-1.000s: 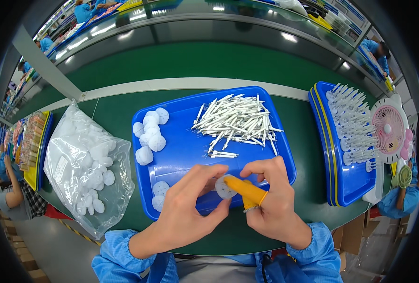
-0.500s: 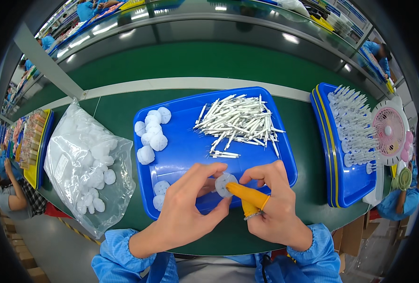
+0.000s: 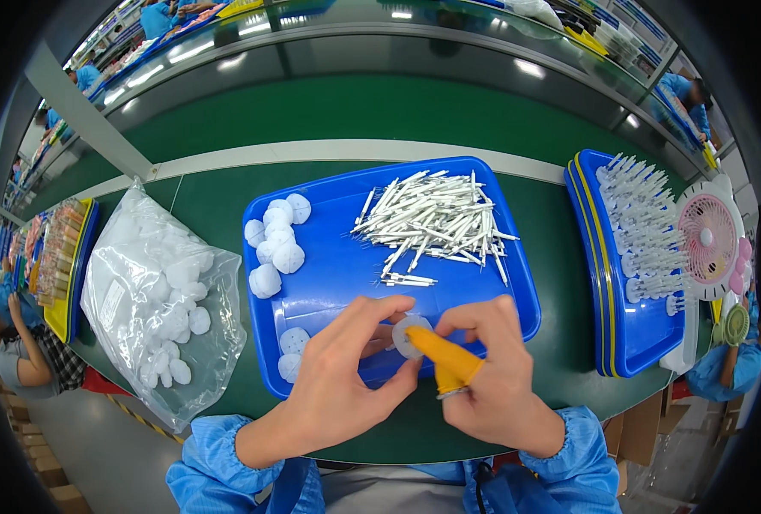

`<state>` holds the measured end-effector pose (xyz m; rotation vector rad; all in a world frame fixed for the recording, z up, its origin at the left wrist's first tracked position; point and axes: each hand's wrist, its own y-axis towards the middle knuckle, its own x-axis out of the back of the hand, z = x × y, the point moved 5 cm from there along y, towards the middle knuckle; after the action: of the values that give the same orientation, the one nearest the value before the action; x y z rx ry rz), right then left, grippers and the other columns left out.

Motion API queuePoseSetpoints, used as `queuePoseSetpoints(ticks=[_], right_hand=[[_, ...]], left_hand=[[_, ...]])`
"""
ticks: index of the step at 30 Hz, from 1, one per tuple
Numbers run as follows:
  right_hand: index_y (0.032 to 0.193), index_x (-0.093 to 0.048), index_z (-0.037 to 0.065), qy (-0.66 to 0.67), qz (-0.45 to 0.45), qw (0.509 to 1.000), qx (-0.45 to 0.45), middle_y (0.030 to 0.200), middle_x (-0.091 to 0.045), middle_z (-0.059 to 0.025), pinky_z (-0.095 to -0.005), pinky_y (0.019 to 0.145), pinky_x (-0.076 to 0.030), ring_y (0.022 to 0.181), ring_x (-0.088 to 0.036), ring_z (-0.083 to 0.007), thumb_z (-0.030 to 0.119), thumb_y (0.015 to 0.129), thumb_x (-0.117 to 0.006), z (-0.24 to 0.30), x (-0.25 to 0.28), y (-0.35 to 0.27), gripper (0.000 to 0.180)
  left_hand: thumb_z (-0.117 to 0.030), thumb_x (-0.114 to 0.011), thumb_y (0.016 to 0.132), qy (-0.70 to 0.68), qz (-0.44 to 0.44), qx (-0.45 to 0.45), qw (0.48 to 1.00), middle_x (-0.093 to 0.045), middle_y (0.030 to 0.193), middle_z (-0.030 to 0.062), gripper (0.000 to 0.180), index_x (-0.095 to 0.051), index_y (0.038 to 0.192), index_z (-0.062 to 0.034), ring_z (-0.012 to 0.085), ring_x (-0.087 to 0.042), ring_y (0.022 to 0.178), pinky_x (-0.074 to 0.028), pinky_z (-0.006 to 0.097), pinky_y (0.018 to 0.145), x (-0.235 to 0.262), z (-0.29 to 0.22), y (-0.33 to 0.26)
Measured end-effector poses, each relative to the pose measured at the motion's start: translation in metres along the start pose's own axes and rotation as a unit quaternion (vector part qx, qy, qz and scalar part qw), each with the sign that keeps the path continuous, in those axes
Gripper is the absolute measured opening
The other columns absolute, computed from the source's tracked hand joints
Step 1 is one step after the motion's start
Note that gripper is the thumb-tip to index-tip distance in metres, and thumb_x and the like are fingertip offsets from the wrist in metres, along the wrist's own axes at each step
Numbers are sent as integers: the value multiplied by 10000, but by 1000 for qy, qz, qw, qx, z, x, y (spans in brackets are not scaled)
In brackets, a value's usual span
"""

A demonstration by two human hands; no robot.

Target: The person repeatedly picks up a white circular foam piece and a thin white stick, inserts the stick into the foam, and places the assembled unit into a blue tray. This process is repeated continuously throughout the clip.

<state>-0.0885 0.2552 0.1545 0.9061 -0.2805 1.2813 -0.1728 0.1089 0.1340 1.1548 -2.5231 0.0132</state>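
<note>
My left hand (image 3: 333, 360) pinches a translucent white plastic disc (image 3: 402, 341) between thumb and fingers, over the near part of a blue tray (image 3: 329, 278). Against the middle of the disc rests the tip of a yellow-covered digit of my right hand (image 3: 492, 368). That hand's other fingers are curled in, and whatever they may hold is hidden. In the tray, white discs (image 3: 288, 258) lie in a cluster at the left, with a few more beside my left hand. A heap of thin white sticks with fine wire ends (image 3: 436, 218) fills the tray's far right.
To the left, a clear plastic bag (image 3: 153, 283) holds many white discs. Stacked blue and yellow trays (image 3: 607, 325) at the right carry upright white assemblies (image 3: 641, 227), beside a pink and white fan (image 3: 707, 238). Beyond the green table runs a conveyor belt (image 3: 380, 111); other people work around.
The yellow-covered digit of my right hand has shifted from the disc's lower edge onto its middle, the hand turning slightly. My left hand and the disc stay nearly in place.
</note>
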Motion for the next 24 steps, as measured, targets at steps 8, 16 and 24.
queuePoseSetpoints(ticks=[8,16,24], right_hand=[[960,-798,-54,0,29,999,23,1149,-626,-137,-408,758,-439,924,-509,-318,-52,539,-711,0,2,-3,429],[1059,-790,-53,-31,3,1000,-3,1146,-620,-126,-390,713,-443,903,-503,-304,-82,573,-685,-13,5,1,497],[1094,-784,-39,3,-51,999,-17,1166,-639,-118,-377,733,-456,869,-521,-297,-94,575,-652,-10,18,-8,539]], left_hand=[[21,-810,835,-10,-3,13,1000,-677,1177,165,563,-610,1359,-24,309,-764,1031,-664,401,889,2,1,1],[71,-810,835,-17,15,24,999,-657,1244,155,560,-598,1351,25,256,-754,1141,-651,358,935,3,0,0],[53,-809,860,-148,-16,42,988,-674,1216,135,558,-609,1376,-23,267,-759,1123,-640,391,976,1,10,-2]])
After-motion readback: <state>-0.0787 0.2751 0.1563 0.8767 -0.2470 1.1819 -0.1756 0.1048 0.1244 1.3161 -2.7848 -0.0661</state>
